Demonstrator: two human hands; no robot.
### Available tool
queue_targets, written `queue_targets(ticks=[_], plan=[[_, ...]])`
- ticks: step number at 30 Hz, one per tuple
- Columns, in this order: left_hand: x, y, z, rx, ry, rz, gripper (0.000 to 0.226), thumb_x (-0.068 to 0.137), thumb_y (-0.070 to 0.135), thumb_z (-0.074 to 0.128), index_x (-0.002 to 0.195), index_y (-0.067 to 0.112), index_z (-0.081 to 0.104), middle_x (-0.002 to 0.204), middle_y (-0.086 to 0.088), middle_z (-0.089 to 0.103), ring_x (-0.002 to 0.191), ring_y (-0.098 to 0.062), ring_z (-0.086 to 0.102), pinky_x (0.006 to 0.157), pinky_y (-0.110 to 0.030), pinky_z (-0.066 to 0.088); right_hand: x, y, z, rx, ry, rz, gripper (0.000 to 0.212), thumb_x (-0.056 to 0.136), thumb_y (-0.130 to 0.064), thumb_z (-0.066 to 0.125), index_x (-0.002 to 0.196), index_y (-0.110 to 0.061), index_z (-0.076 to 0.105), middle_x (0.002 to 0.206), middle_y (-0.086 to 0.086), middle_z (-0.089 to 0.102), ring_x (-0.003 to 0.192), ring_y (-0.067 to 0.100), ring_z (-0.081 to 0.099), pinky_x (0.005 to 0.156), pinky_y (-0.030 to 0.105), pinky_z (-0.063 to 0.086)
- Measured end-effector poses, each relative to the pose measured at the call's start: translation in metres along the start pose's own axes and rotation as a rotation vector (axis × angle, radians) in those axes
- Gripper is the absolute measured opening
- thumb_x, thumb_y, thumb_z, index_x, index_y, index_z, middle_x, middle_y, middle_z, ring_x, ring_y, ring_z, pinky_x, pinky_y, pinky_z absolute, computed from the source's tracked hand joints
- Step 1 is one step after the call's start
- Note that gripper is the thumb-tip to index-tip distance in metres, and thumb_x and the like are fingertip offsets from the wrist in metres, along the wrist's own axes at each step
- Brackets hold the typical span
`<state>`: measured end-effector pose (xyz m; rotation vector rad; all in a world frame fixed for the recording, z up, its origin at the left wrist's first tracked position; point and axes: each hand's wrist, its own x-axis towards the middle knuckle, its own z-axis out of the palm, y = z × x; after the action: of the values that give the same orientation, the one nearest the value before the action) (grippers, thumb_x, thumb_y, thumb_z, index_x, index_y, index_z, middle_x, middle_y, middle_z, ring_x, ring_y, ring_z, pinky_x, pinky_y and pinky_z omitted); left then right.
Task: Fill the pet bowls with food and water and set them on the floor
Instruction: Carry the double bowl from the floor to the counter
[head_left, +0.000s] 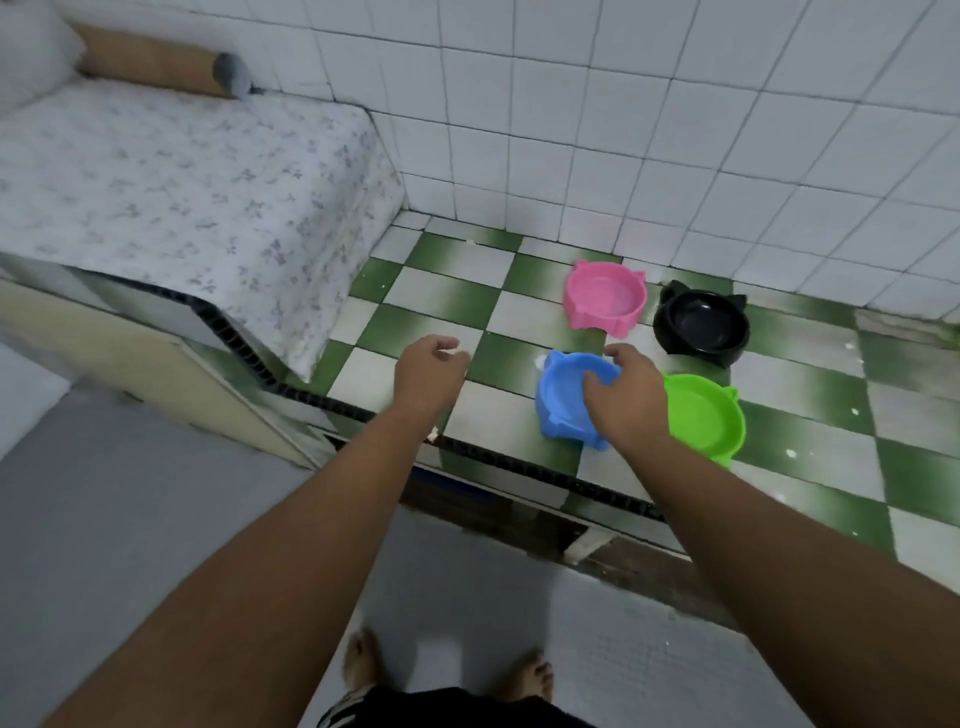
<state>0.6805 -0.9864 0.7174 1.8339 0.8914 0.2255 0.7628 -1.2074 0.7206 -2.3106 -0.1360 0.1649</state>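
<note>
So the four cat-ear bowls are all down on the green-and-white checked floor (810, 431) by the tiled wall, bunched in a little square: pink bowl (605, 296) and black bowl (698, 322) at the back, blue bowl (563, 400) and green bowl (704, 415) nearer me, close together so I can reach any of them from one spot. My right hand (621, 395) is over the blue one's right side, fingers curled in over the rim, thumb toward the far edge. Honestly can't tell if I've actually got a grip, because the hand itself hides the contact and a chunk of the green bowl's left edge too. My left hand (431, 371) hangs over bare tile off to the side, loosely curled, holding nothing, I'd guess just for balance. Can't make out food or water in any bowl; the pink one has a pale sheen, and the black one's too dark to read. There's a small white something touching the blue bowl's far corner, no idea what.
</note>
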Motion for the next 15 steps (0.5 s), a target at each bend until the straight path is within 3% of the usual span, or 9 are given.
queue_targets(ticks=[2,4,11,15], plan=[[0.0,-0.01,-0.03,-0.024,0.043,-0.022,0.021,0.092,0.03,0.067,0.112,0.026,0.067,0.104,0.001,0.067,0.097,-0.019,0.067,0.092,-0.04,0.058,-0.006,-0.025,0.023,0.011,-0.052,-0.041,0.049,0.085,-0.032,0.057,0.129,-0.01,0.06,0.117,0.01,0.065,0.099,0.027,0.061,0.076,0.019,0.043],[-0.001,-0.022,-0.064,-0.061,0.098,-0.053,0.016,0.093,0.028,0.068,0.108,0.026,0.067,0.101,0.002,0.066,0.1,-0.023,0.068,0.094,-0.046,0.059,-0.015,-0.05,0.048,0.006,-0.107,-0.09,0.041,0.092,-0.024,0.062,0.131,-0.013,0.058,0.114,0.006,0.064,0.086,0.019,0.056,0.066,0.018,0.036],[-0.023,-0.094,-0.205,-0.202,0.349,-0.154,0.021,0.091,0.029,0.07,0.111,0.022,0.07,0.105,-0.001,0.071,0.097,-0.021,0.07,0.097,-0.041,0.058,-0.072,-0.145,0.15,0.053,-0.42,-0.314,0.035,0.093,-0.022,0.065,0.127,-0.018,0.061,0.121,0.003,0.066,0.095,0.018,0.067,0.086,0.031,0.053],[-0.043,-0.143,-0.293,-0.276,0.463,-0.229,0.03,0.078,0.038,0.069,0.104,0.023,0.071,0.097,-0.003,0.073,0.093,-0.023,0.072,0.094,-0.045,0.059,-0.121,-0.209,0.215,0.065,-0.556,-0.428,0.036,0.092,-0.022,0.066,0.128,-0.018,0.063,0.118,0.0,0.068,0.093,0.013,0.066,0.082,0.025,0.049]])
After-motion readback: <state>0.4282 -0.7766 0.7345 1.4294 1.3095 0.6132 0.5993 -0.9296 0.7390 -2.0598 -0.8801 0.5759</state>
